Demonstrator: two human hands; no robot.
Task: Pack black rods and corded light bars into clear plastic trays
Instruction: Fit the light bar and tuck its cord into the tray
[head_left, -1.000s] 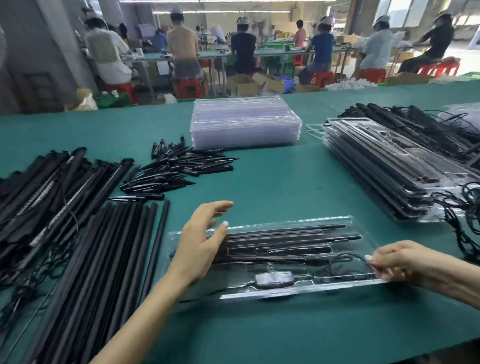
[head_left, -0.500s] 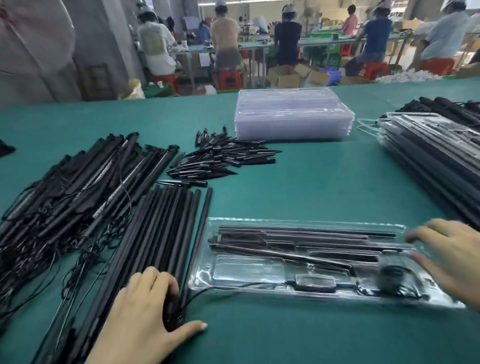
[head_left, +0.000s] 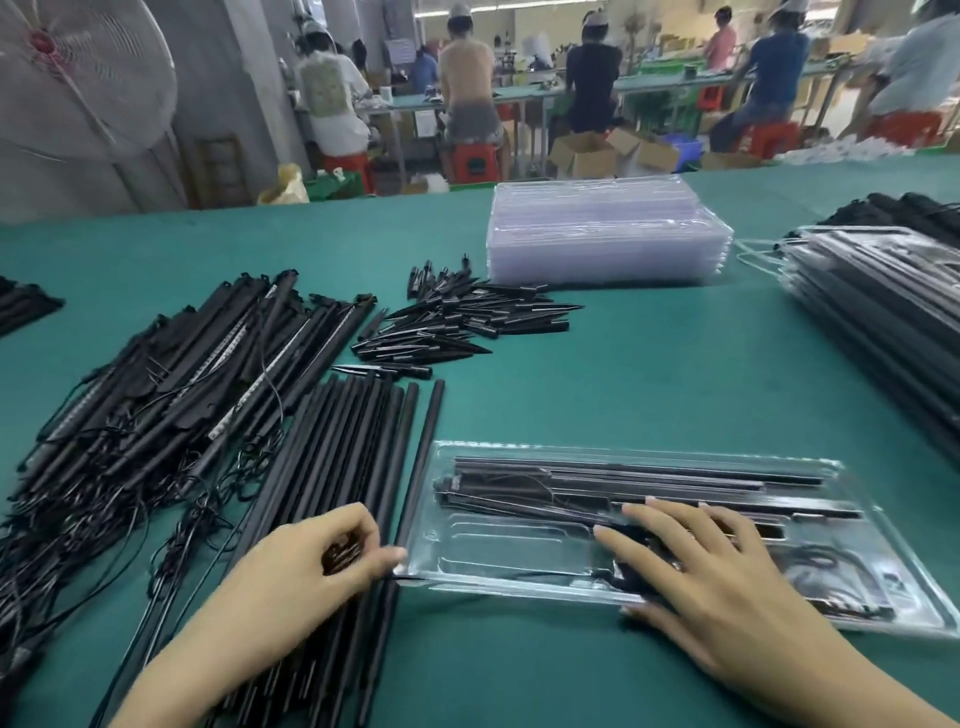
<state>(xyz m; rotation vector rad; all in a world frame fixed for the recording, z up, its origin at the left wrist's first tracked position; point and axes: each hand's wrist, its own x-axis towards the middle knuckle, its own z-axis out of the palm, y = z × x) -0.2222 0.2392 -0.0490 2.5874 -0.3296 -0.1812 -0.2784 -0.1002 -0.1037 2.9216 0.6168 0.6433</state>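
Note:
A clear plastic tray (head_left: 519, 551) lies on the green table in front of me, with black rods and a corded light bar in its slots. My right hand (head_left: 727, 587) lies flat on top of it, fingers spread and straight. To the tray's left is a row of long black rods (head_left: 343, 447). My left hand (head_left: 317, 566) rests on that row, fingers curled around the rods, thumb near the tray's left edge. Further left is a tangled pile of corded light bars (head_left: 156, 395).
A stack of empty clear trays (head_left: 608, 234) stands at the back centre. A pile of short black pointed pieces (head_left: 457, 322) lies in front of it. Filled trays (head_left: 883, 301) are stacked at the right. People sit at benches beyond the table; a fan stands at far left.
My right hand moved from the tray's right end onto its middle. My left hand left the tray, dropped onto the rod row and curled its fingers round rods. The view shifted left.

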